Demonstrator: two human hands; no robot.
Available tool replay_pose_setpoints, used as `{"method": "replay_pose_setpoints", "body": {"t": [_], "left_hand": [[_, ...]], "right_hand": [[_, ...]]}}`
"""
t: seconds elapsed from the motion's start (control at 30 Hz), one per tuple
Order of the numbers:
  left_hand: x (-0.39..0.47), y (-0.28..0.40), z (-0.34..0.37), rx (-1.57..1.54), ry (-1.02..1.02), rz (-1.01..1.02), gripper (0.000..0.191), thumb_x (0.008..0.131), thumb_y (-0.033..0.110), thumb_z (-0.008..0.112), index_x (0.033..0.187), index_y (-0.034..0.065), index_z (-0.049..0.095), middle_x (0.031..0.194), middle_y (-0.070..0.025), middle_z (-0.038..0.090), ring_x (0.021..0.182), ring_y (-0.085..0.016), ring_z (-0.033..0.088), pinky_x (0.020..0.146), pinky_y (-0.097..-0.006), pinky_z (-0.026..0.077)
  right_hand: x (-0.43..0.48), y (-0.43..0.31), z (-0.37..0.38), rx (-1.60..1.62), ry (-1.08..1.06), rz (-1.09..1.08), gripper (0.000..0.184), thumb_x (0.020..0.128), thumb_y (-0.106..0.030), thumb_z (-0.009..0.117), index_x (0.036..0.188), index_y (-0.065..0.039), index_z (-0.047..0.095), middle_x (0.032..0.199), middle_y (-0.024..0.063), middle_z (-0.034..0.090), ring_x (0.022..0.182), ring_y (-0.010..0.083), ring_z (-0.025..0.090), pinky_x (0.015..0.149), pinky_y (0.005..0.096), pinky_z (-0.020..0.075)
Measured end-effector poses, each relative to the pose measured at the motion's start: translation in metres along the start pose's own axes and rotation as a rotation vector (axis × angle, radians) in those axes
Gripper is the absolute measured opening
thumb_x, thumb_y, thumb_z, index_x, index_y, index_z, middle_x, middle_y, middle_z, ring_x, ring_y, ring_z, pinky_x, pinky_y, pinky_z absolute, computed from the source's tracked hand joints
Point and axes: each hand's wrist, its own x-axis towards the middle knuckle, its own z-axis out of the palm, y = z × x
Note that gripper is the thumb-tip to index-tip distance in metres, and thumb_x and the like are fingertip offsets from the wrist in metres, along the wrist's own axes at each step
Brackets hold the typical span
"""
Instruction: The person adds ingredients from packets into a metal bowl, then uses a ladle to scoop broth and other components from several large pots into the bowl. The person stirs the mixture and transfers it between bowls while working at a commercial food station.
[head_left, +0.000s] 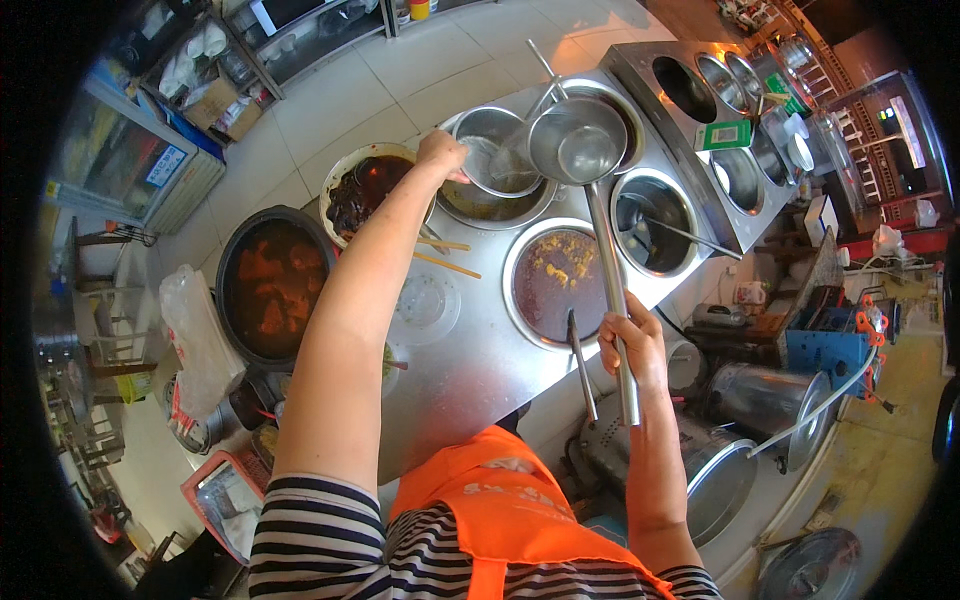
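My left hand (444, 156) grips the rim of a small round metal pot (496, 154), over a wider metal pan (480, 214) of brownish liquid. Whatever is inside the small pot is hard to make out. My right hand (636, 341) is closed around the long handle of a large metal ladle (577, 139). The ladle's bowl is beside the small pot, overlapping its right rim in view; whether they touch I cannot tell. Below the ladle, a round container of dark red liquid (547, 300) has yellow bits floating in it and a utensil handle (581, 360) sticking out.
At left on the steel counter (465, 375) are a black pot of red-brown stew (274, 285), a bowl of dark food (352, 202), wooden chopsticks (450, 259) and a clear plastic bowl (426, 304). A steel pot with a ladle (652, 221) and a multi-well steel unit (682, 90) stand right.
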Motion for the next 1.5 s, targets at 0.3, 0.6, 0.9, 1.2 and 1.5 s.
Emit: {"method": "replay_pose_setpoints", "body": {"t": [0.3, 0.6, 0.9, 1.2, 1.5], "left_hand": [[0.013, -0.024, -0.006, -0.094, -0.049, -0.057, 0.028, 0.086, 0.006, 0.057, 0.101, -0.0163, 0.055, 0.086, -0.0228, 0.065, 0.065, -0.03, 0.068, 0.054, -0.0321, 0.061], [0.019, -0.024, -0.013, 0.044, -0.013, -0.005, 0.024, 0.083, 0.006, 0.057, 0.091, -0.0164, 0.059, 0.084, -0.0234, 0.066, 0.064, -0.03, 0.069, 0.051, -0.0323, 0.06], [-0.001, -0.012, -0.005, 0.166, 0.125, 0.126, 0.025, 0.08, 0.009, 0.058, 0.085, -0.015, 0.062, 0.076, -0.0234, 0.067, 0.058, -0.028, 0.069, 0.052, -0.0324, 0.056], [0.001, -0.016, 0.006, 0.383, 0.286, 0.338, 0.02, 0.081, 0.014, 0.054, 0.077, -0.0055, 0.058, 0.067, -0.0233, 0.061, 0.056, -0.033, 0.065, 0.06, -0.0412, 0.052], [-0.013, -0.014, 0.007, 0.71, 0.456, 0.681, 0.015, 0.084, 0.011, 0.055, 0.086, -0.0041, 0.057, 0.1, -0.0279, 0.058, 0.093, -0.044, 0.056, 0.081, -0.0495, 0.046]], "right_hand": [[0.015, -0.009, 0.016, -0.186, 0.029, -0.081, 0.056, 0.084, 0.002, 0.049, 0.139, 0.005, 0.036, 0.061, 0.0044, 0.052, 0.039, 0.0106, 0.046, 0.035, 0.0239, 0.0373], [0.029, -0.016, 0.026, -0.281, 0.054, -0.135, 0.057, 0.084, 0.004, 0.05, 0.14, 0.005, 0.035, 0.061, 0.0036, 0.052, 0.039, 0.0097, 0.046, 0.036, 0.0238, 0.0371], [0.032, -0.015, 0.027, -0.396, 0.089, -0.146, 0.061, 0.085, 0.006, 0.053, 0.142, 0.002, 0.032, 0.068, 0.005, 0.056, 0.041, 0.0084, 0.048, 0.035, 0.0233, 0.0365], [0.034, 0.011, 0.02, -0.593, 0.143, -0.134, 0.064, 0.081, 0.002, 0.056, 0.141, 0.002, 0.034, 0.094, 0.016, 0.066, 0.062, 0.0131, 0.059, 0.055, 0.0274, 0.0482], [0.03, 0.049, 0.014, -0.898, 0.186, -0.367, 0.068, 0.08, -0.005, 0.058, 0.142, -0.002, 0.031, 0.079, 0.024, 0.065, 0.072, 0.0398, 0.066, 0.065, 0.0424, 0.0529]]}}
